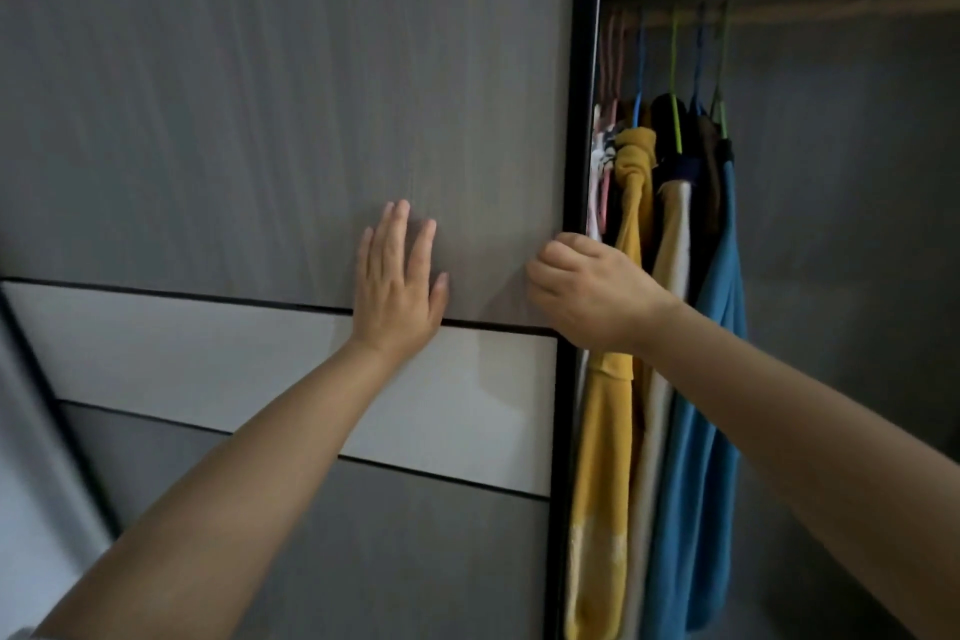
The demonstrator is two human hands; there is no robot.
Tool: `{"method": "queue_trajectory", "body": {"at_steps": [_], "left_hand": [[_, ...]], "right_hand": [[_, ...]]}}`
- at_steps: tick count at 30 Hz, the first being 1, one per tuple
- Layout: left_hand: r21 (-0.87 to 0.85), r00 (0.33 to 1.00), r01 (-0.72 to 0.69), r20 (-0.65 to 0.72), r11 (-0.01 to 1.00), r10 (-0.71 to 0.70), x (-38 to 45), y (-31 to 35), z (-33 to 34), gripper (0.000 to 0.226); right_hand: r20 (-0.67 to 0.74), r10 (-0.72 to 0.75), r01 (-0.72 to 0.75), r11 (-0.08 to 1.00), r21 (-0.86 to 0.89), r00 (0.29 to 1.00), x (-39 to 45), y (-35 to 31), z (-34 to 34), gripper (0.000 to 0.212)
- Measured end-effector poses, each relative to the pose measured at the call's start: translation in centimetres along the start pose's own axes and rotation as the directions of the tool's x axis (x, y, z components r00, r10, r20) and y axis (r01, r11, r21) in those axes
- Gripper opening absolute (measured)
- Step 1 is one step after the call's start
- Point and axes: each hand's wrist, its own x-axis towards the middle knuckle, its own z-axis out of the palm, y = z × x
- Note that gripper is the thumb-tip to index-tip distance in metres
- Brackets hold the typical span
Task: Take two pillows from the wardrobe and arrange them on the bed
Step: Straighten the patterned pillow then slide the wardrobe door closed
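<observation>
Dim bedroom lighting, and pretty much the whole view is filled by a wardrobe. Closest in, two bare forearms are stretched forward from the bottom corners. The left hand (399, 283) is laid flat on the grey wood-grain sliding wardrobe door (260, 94), fingers straight and slightly spread, with the palm set right across the thin black line above the pale white band panel (208, 359) that is run slantwise over the door. Just beside it, the right hand (587, 288) is curled around the door's black edge frame (582, 120); its fingers are hooked over that edge and their tips are hidden behind it, so how tightly it's gripped can't be told.

Past the edge, the wardrobe is seen open on the right. A mustard yellow garment (608, 431), a cream garment (667, 286) and a blue garment (706, 431) are hung close together from a pale wooden rail (831, 10), on pink, blue and green plastic hangers (675, 57). Farther right, only the dark grey inside wall (857, 224) is visible.

Pillows can't be seen anywhere, nor can the bed, so where they are can't be told.
</observation>
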Motion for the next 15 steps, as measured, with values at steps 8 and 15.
{"method": "queue_trajectory", "body": {"at_steps": [8, 15], "left_hand": [[-0.085, 0.999, 0.012, -0.044, 0.996, -0.016, -0.2, 2.1, 1.0, 0.047], [-0.063, 0.976, -0.134, -0.182, 0.989, 0.121, 0.7, 4.5, 1.7, 0.051]], "right_hand": [[-0.072, 0.096, -0.099, 0.994, -0.039, 0.993, -1.9, 0.6, -0.3, 0.025], [-0.040, 0.177, -0.181, 0.970, -0.163, 0.983, -6.3, 1.2, -1.5, 0.019]]}}
